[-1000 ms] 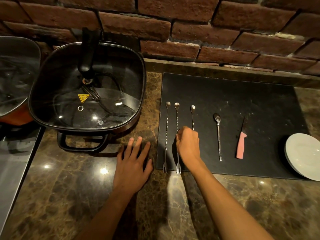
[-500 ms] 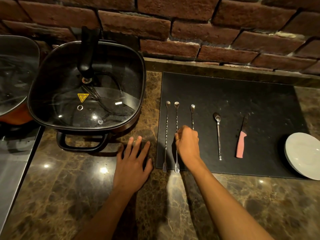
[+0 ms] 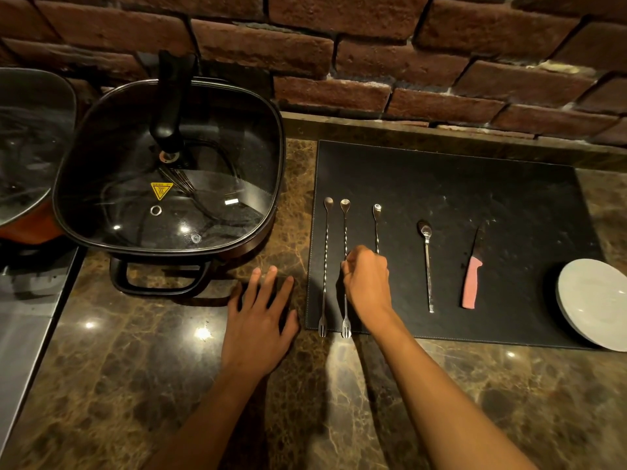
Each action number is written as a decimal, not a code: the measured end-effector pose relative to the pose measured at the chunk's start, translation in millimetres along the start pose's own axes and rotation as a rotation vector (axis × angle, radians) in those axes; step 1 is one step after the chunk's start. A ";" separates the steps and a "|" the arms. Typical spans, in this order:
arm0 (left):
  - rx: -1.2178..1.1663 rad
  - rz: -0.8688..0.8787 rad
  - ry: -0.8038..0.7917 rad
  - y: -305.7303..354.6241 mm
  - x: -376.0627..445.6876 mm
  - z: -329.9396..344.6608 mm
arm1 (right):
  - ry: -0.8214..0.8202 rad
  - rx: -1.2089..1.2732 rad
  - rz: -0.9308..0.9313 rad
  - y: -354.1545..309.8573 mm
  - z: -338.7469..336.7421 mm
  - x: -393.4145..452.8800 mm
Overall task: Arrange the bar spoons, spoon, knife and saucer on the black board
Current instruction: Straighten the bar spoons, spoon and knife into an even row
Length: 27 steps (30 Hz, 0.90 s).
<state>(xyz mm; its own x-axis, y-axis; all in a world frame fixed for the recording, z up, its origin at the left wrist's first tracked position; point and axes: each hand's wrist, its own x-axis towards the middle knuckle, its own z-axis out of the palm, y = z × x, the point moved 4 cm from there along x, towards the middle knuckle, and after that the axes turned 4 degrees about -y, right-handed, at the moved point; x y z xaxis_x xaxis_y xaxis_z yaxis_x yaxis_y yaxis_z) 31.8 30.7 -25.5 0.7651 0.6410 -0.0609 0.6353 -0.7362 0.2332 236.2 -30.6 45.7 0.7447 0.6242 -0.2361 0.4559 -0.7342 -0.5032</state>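
Your right hand (image 3: pixel 366 281) has its fingers pinched on the middle bar spoon (image 3: pixel 345 232) to line it up with its neighbours on the board (image 3: pixel 475 184). Your left hand (image 3: pixel 261 320) lies flat, fingers spread, on the counter (image 3: pixel 135 368), likely for balance. Spoon (image 3: pixel 426 262), knife (image 3: pixel 472 276) and saucer (image 3: pixel 593 300) sit in a row rightward, the saucer overhanging the board's edge.

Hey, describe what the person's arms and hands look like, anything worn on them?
Both forearms are bare as far as the picture shows them: no sleeves in view, no gloves. The left hand shows no ring, watch or bracelet. The right hand and its wrist look bare too. The light is dim, so small jewellery could be missed. No cables or markings are visible.
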 end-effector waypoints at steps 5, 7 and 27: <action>-0.009 -0.004 -0.003 0.2 -0.4 -0.9 | -0.013 0.056 0.010 2.8 -3.2 2.1; -0.011 -0.002 -0.001 0.7 -0.1 -2.0 | 0.048 0.092 0.036 9.8 -12.6 5.4; -0.010 0.001 -0.008 6.2 -0.3 -12.4 | 0.005 0.031 0.091 28.4 -20.8 6.7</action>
<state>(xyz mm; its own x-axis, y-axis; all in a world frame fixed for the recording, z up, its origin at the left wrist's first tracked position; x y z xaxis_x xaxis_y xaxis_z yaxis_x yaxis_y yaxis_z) 34.1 28.7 -12.1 0.7666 0.6384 -0.0688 0.6335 -0.7345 0.2433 264.2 -52.8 47.1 0.7850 0.5538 -0.2777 0.3709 -0.7791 -0.5054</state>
